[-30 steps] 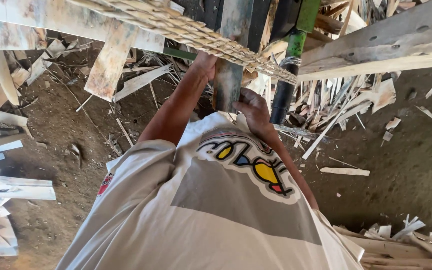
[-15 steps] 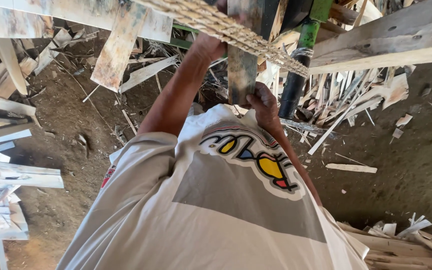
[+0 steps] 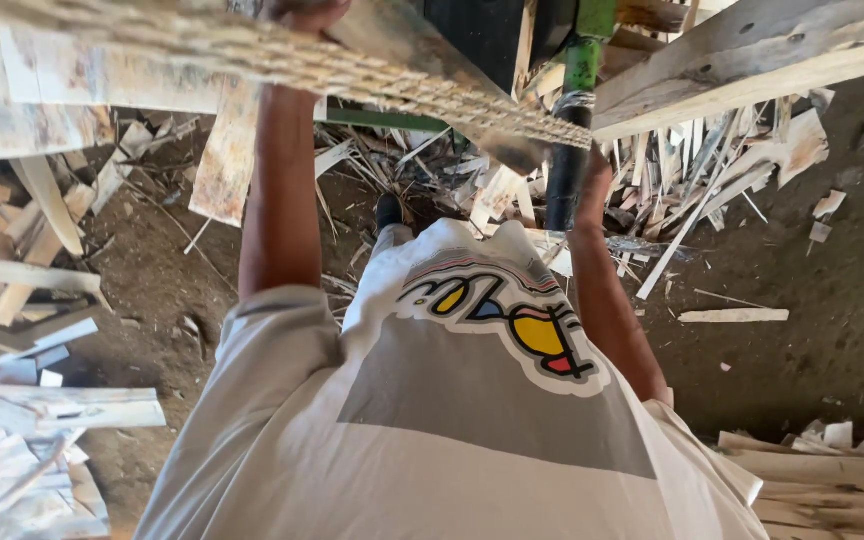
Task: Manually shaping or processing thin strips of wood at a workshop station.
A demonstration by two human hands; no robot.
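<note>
Bare dirt floor (image 3: pixel 812 330) littered with wood offcuts is lying below you. You are working on the wooden plank (image 3: pixel 402 45) raised in front of you, at the top of the view, beside a dark machine body (image 3: pixel 477 30) and its green post (image 3: pixel 584 55).

You are reaching your left hand (image 3: pixel 302 14) up to the plank's upper part; the hand is clenching at the plank, though the frame edge is cutting off most of the fingers. You are keeping your right hand (image 3: pixel 592 170) low, next to the dark lower section of the post; the plank end and a woven strap (image 3: pixel 352 75) are hiding it, so its grip cannot be determined. Two hands set apart in height are likely steadying the long piece.

The strap is crossing diagonally in front of both arms. A second board (image 3: pixel 752 55) is projecting from the right. Splintered strips (image 3: pixel 692 190) are piling behind the post, and stacked pale boards (image 3: pixel 22 470) are crowding the left side. Your foot (image 3: pixel 388 212) is standing among the scraps.
</note>
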